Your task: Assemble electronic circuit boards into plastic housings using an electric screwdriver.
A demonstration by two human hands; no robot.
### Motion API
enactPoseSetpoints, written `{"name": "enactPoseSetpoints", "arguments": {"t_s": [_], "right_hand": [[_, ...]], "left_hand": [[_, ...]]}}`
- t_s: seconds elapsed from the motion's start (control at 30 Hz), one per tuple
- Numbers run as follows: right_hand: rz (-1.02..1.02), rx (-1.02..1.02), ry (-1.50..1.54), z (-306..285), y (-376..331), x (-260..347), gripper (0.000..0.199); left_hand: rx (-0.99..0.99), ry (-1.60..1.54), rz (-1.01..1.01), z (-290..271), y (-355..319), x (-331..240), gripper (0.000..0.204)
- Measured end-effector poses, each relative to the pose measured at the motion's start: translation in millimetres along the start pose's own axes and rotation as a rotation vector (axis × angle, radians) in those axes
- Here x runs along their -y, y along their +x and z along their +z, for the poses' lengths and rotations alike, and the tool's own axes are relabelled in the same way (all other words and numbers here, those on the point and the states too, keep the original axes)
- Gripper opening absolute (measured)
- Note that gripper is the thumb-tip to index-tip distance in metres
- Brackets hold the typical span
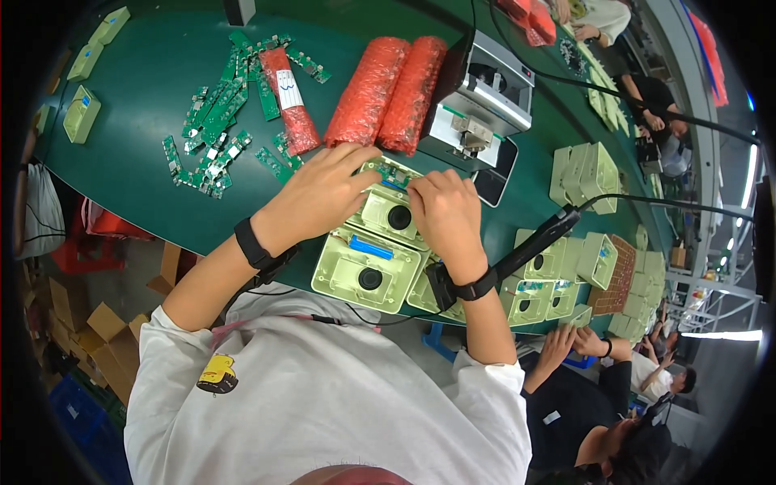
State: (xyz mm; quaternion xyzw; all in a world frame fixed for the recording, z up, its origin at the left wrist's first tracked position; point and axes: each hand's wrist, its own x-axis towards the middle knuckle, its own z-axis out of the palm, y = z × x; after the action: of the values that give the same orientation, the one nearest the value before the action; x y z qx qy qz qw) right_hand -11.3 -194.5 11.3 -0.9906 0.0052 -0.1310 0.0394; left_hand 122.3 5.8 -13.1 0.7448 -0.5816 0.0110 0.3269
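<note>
A pale green plastic housing (376,208) with a round black speaker (399,217) lies on the bench in front of me. At its far end a small green circuit board (394,173) shows between my hands. My left hand (325,187) is closed at the board's left end, thumb and fingers on it. Curled at the right end, my right hand (444,208) hides its own fingertips, so what they hold is unclear. Nearer me sits a second pale green housing (327,279) with a blue battery (370,247) and a black speaker (370,279).
Loose green circuit boards (222,113) lie far left, beside red bubble-wrapped rolls (368,89). A grey-black machine (477,105) stands beyond my right hand. More housings (586,178) are stacked right, where a co-worker's hands (558,343) are busy. A black cable (647,202) crosses the right side.
</note>
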Motion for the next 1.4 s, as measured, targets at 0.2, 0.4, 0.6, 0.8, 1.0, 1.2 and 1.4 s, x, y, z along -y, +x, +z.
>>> {"name": "enactPoseSetpoints", "arguments": {"t_s": [0.2, 0.4, 0.6, 0.8, 1.0, 1.2, 1.4], "right_hand": [[0.074, -0.031, -0.033, 6, 0, 3, 0.005], [0.099, -0.086, 0.082, -11, -1, 5, 0.008], [0.113, -0.161, 0.185, -47, -10, 20, 0.011], [0.031, -0.176, 0.364, -58, -11, 58, 0.014], [0.033, -0.224, 0.656, -46, -30, 110, 0.024], [-0.029, -0.329, 0.303, -29, -59, 110, 0.029], [0.078, -0.366, 0.292, -36, -75, 101, 0.027]], "left_hand": [[0.030, 0.016, -0.053, 2, -3, -4, 0.036], [-0.031, 0.003, -0.076, -14, -23, 11, 0.041], [0.017, 0.288, -0.240, -53, -84, 44, 0.034], [-0.047, 0.079, -0.317, -71, -99, 32, 0.025], [-0.331, -1.140, -0.656, -54, -84, -53, 0.019], [-0.253, -1.393, -0.801, -23, -69, -98, 0.025], [-0.156, -1.596, -0.648, -8, -70, -112, 0.034]]}}
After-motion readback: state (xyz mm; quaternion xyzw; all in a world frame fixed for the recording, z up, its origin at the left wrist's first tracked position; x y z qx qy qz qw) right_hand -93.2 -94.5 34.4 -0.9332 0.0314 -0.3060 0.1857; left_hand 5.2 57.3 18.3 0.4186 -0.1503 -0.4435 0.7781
